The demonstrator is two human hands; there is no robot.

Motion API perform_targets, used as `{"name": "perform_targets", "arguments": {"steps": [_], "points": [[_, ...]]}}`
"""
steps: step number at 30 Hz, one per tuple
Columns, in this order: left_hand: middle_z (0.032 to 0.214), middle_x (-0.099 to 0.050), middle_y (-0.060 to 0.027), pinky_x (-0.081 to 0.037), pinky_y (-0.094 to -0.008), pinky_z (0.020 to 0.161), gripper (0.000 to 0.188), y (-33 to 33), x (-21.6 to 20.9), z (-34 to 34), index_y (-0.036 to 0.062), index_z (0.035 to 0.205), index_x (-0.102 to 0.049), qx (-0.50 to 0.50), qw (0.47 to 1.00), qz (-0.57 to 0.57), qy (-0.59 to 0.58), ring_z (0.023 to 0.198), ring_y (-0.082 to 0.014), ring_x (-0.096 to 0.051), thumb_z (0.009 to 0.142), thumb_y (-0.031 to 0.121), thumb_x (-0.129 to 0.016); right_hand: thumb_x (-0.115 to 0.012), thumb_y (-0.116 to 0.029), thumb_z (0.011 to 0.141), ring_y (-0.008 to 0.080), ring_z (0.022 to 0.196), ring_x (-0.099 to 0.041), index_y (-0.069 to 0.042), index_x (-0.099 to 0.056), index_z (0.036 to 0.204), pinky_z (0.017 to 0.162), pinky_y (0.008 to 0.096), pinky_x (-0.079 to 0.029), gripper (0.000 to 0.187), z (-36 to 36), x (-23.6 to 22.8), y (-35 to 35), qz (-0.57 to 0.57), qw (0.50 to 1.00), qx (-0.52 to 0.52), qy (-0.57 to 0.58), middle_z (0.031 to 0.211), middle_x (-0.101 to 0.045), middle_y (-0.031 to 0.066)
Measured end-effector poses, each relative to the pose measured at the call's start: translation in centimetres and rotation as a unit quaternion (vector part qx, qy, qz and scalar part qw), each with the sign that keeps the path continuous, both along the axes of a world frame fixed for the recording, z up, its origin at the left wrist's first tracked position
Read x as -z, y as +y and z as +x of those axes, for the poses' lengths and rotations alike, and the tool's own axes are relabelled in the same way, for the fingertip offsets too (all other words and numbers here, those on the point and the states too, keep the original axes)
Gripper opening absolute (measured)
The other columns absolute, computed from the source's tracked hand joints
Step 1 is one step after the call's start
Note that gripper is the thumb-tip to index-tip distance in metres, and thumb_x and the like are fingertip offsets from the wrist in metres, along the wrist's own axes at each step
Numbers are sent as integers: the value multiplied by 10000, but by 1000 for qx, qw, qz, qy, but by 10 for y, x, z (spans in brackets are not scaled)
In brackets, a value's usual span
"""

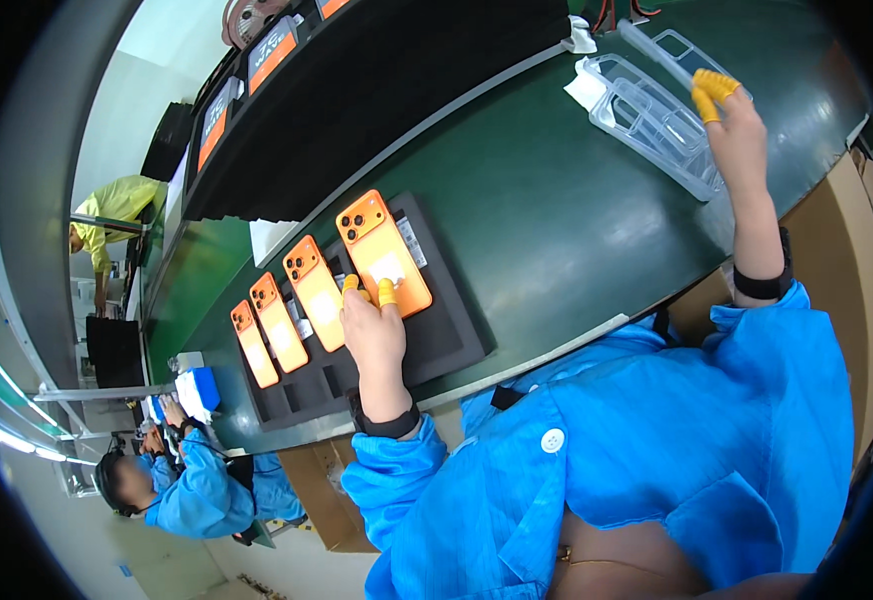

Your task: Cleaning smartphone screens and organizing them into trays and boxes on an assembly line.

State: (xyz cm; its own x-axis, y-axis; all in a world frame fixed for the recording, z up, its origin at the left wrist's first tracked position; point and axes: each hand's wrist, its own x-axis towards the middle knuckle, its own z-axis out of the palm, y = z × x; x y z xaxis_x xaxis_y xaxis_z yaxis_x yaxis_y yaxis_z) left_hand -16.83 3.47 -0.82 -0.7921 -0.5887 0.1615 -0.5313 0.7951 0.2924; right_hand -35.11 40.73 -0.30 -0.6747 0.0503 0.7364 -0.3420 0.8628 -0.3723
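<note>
Four would exceed the count, so several orange phones lie backs up in a black foam tray [470, 343], camera bumps toward the far side. At the tray's right end, my left hand [375, 335], with yellow finger cots, rests its parted fingertips on the lower part of the largest-looking phone [379, 245]. Another phone [314, 295] lies just left of those fingers. Over at the far right, my right hand [737, 135], also in yellow finger cots, is closed on the end of a clear plastic tray [654, 55]. More clear plastic trays [647, 125] lie beneath and beside it.
A long black shelf [377, 100] runs along the bench's back, with orange-and-black boxes [272, 55] on it. Cardboard boxes [837, 270] stand by the green bench [527, 210]. A co-worker in blue [207, 490] works at left beside a blue box [198, 390]; a person in yellow [122, 205] is farther off.
</note>
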Motion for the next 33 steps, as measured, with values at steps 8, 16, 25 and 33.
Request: {"name": "perform_targets", "arguments": {"steps": [8, 16, 25, 33], "points": [[924, -543, -109, -421, -259, 704, 250, -4, -2, -9, -50, 1015, -450, 9, 903, 384, 191, 837, -156, -521, 832, 117, -485, -638, -114, 642, 281, 855, -506, -46, -596, 816, 749, 363, -418, 191, 74, 5, -67, 199, 833, -468, -219, 917, -536, 111], [1041, -514, -118, -444, -315, 786, 302, 47, -15, 15, -18, 1123, -406, 148, 657, 641, 368, 932, -201, -532, 841, 90, -426, -619, -191, 727, 223, 972, -481, -42, -494, 1079, 819, 307, -388, 401, 80, -7, -85, -67, 773, -556, -298, 1067, -498, 94], [1099, -478, -96, -376, -287, 850, 405, 105, -17, 21, -19, 1172, -351, 289, 623, 677, 264, 994, -164, -478, 826, 137, -492, -499, -237, 839, 138, 921, -518, 16, -455, 1072, 802, 267, -415, 346, 110, -8, -123, -391, 503, -581, -506, 988, -548, 85], [1096, -478, -89, -378, -286, 849, 417, 110, -18, 22, -9, 1179, -342, 261, 612, 707, 240, 992, -158, -478, 830, 162, -494, -503, -230, 836, 137, 908, -525, 3, -461, 1058, 796, 266, -419, 324, 112, -6, -120, -394, 508, -567, -514, 977, -551, 77]]}}
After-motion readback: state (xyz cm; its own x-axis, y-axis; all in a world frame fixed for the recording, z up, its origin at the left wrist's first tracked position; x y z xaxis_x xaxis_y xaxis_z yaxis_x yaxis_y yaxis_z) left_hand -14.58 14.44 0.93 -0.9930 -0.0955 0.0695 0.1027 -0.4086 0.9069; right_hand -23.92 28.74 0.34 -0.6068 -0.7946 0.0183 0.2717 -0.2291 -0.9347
